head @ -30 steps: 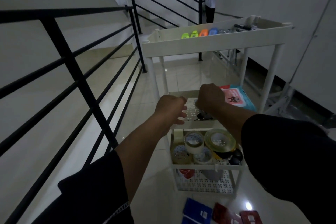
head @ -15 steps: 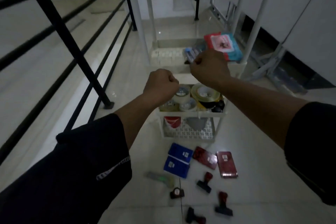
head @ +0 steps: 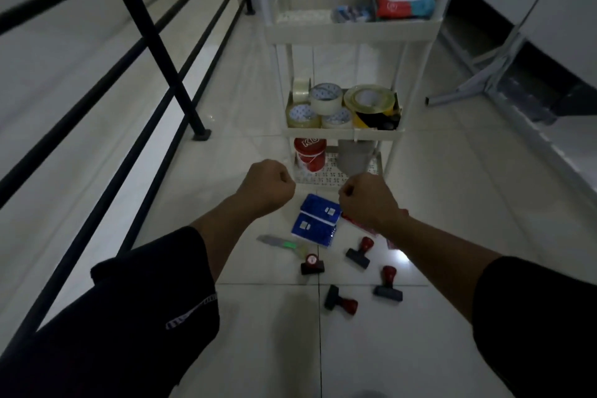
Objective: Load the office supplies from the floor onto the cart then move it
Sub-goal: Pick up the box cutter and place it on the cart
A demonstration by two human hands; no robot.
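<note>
Blue packets (head: pixel 318 220): on the floor just before the cart (head: pixel 342 134), long axis crosswise, partly under the right hand (head: pixel 368 200), which is nearer. Left hand (head: pixel 269 182) and right hand both fisted, holding nothing visible.

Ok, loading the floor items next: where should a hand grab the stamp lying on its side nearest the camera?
Take the stamp by its red knob, coming from above right. It lies tipped over, knob pointing right, dark base left.
</note>
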